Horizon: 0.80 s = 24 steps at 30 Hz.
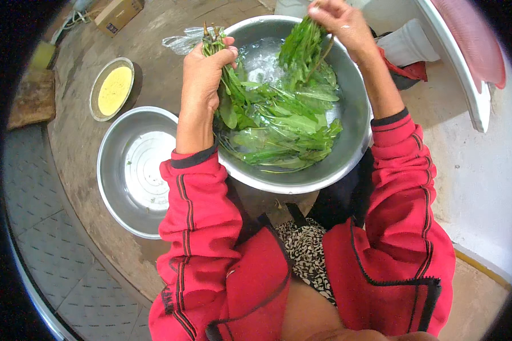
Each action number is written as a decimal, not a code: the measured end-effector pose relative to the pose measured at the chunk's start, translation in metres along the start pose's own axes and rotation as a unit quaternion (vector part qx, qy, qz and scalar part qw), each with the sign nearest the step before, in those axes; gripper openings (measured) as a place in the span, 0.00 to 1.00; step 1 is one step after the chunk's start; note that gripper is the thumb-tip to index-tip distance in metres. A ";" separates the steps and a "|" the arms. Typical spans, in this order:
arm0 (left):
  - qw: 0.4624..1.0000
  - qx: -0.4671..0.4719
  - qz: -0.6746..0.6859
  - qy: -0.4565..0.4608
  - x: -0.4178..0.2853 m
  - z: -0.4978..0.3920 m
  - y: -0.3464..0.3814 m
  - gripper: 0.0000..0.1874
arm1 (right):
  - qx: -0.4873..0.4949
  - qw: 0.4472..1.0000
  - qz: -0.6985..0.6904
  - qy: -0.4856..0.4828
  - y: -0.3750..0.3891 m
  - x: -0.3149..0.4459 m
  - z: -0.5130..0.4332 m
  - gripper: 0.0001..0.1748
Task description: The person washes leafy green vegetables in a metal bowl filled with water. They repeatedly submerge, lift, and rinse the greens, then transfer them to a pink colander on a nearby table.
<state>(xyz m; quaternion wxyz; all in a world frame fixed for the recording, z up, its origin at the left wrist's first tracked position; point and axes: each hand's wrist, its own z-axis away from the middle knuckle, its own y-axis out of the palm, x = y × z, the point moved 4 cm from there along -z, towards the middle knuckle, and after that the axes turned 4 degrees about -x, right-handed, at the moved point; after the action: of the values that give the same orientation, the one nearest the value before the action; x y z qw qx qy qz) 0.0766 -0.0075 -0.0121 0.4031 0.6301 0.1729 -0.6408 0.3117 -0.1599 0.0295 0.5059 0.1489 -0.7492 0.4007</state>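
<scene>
My left hand [209, 70] grips a bundle of leafy greens by its stems at the left rim of a large metal basin [355, 140]. The stem ends stick up above the fist, and the leaves hang down into the basin. Over the far right rim, my right hand [339, 23] pinches another bunch of greens [301, 49], with its leaves drooping toward the water. Between the hands, long green leaves [288, 121] float in the water, which looks bubbly near the far side.
On the left stands a second, smaller metal basin [147, 166] with small green bits inside. Beyond it sits a bowl of yellow contents [114, 90]. A clear plastic bag [183, 41] lies by my left hand. A cardboard box [118, 17], a wooden block [33, 100] and a white container [409, 42] stand farther out.
</scene>
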 end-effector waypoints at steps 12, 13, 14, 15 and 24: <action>1.000 0.003 0.000 -0.009 0.003 -0.003 0.004 0.14 | 0.000 0.972 0.207 -0.109 0.102 -0.060 0.047 0.13; 1.000 0.000 -0.006 -0.010 0.005 -0.002 0.001 0.14 | 0.040 0.969 0.236 -0.066 0.123 -0.065 0.064 0.13; 1.000 0.000 -0.010 -0.012 0.005 -0.002 0.001 0.15 | 0.110 0.956 0.259 -0.088 0.141 -0.068 0.074 0.13; 1.000 -0.002 -0.007 -0.014 0.005 -0.001 -0.002 0.14 | 0.183 0.937 0.277 -0.111 0.156 -0.063 0.084 0.13; 0.999 0.029 0.034 -0.024 0.002 0.000 0.001 0.14 | 0.257 0.895 0.349 -0.104 0.156 -0.070 0.084 0.13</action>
<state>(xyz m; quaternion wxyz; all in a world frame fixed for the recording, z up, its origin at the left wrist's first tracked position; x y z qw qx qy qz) 0.0774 -0.0090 -0.0140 0.4098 0.6316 0.1230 -0.6466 0.1911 -0.1368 -0.1165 0.1967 0.0435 -0.6725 0.7121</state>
